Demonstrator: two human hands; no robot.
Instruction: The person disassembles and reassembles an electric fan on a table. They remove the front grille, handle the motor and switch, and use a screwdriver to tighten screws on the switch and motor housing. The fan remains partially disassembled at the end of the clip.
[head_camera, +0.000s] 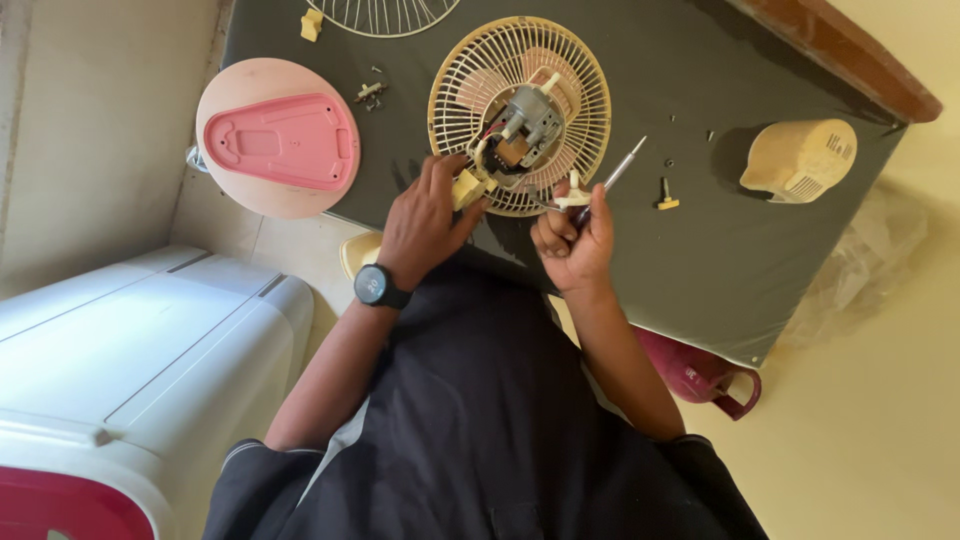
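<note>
Nearest the body, the left hand (425, 225), a dark watch (380, 286) on its wrist, lay fingers spread, not closed on anything, on the lower left rim of the fan guard (520, 115), fingertips touching a cream plastic piece (467, 188) there. The right hand (574, 243) was curled shut around the handle of a screwdriver (612, 180), whose metal shaft slanted up to the right, just beside the guard's lower right edge.

The guard was a round cream wire grille lying flat on the dark grey tabletop (720, 250), with a grey metal motor (528, 122) and red wires bared at its centre. A small yellow-headed screw (665, 198) lay near the screwdriver tip.

Farther left, a round pale pink fan base (277, 137) overhung the table edge, underside up, with a darker pink panel. Loose screws (370, 93) lay between base and guard. Far right rested a cream motor cover (800, 160) bearing a small dark-lined label. At the far edge a second wire grille (385, 14) showed partly.
</note>
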